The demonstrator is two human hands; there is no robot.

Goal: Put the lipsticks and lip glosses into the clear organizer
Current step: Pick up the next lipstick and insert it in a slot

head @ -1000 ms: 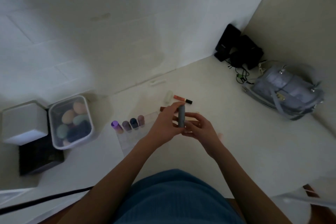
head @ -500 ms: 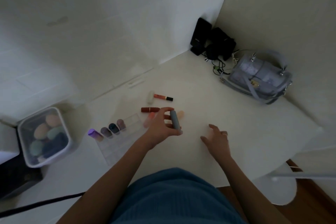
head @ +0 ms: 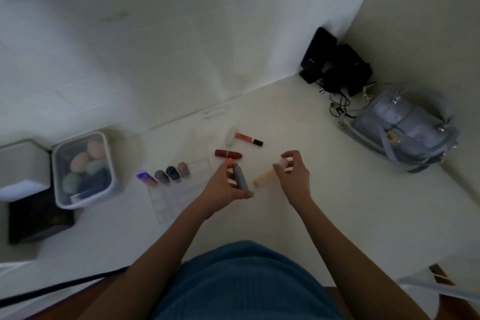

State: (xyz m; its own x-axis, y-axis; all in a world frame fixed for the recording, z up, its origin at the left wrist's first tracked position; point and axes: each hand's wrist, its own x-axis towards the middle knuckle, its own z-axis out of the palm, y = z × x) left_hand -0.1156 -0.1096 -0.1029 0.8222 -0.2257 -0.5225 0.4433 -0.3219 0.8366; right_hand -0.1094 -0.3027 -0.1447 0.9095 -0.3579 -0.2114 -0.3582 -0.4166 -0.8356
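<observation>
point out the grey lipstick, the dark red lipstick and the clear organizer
grey lipstick (head: pixel 240 177), head view, middle of its barrel
dark red lipstick (head: pixel 228 154), head view, middle of the tube
clear organizer (head: pixel 166 199), head view, bare front compartments

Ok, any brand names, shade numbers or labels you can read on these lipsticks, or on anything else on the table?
None can be read.
Grey tube in the left hand: no legible print.
Peach tube at the right hand: blurred.
Red lipstick, orange lip gloss: too small.
Grey handbag: none visible.
</observation>
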